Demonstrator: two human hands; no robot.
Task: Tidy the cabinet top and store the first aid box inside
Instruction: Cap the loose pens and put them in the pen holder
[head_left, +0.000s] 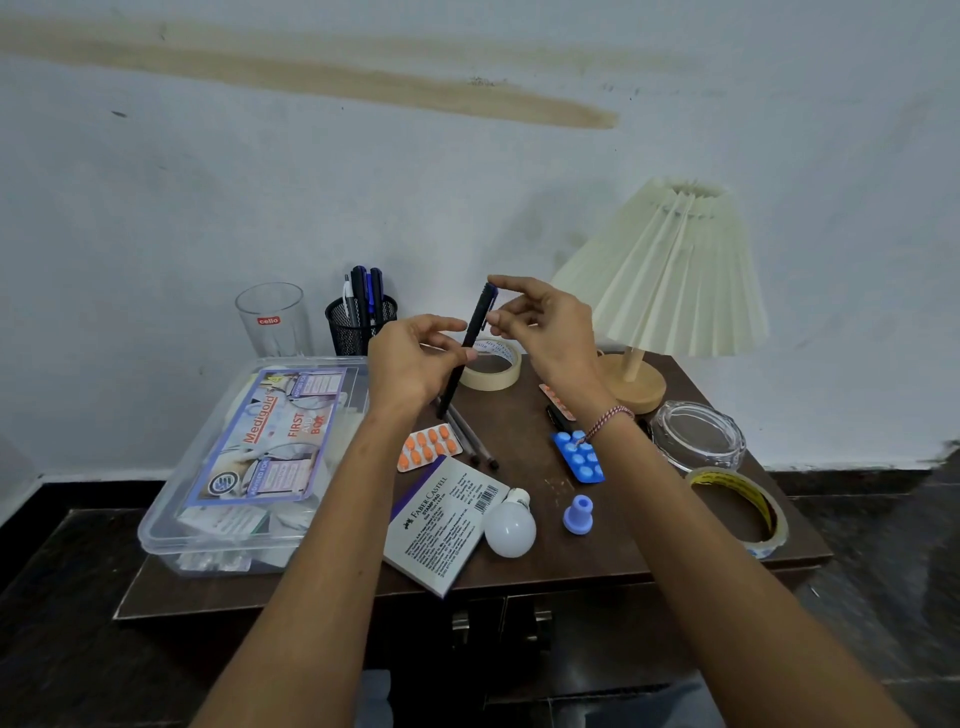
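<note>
– Starting at the left, where is the task's thing found?
– The first aid box is seen on the left part of the surface, lid shut, close to the left edge; whether it overhangs cannot be told. It is not yet stored inside.
– And behind it?
– A glass and a pen holder are set by the wall, with a few pens stood in the holder.
– How are the hands occupied?
– One pen is held tilted above the surface: its barrel is pinched by the left hand, its top end by the right hand. Sorting pens is judged to be the step in hand.
– What is left?
– Most of it, it is judged. Loose pens, orange pills, a stamp pad box, masking tape, a bulb, a blue blister and a purple cap are scattered mid-surface. Further right a lamp, an ashtray and clear tape are found.
– Edges and room?
– The stamp pad box is pushed past the front edge and the clear tape is laid near the right front corner; either could be knocked off. Little bare surface is left. The doors below are shut and must be opened before the box is stowed.
</note>
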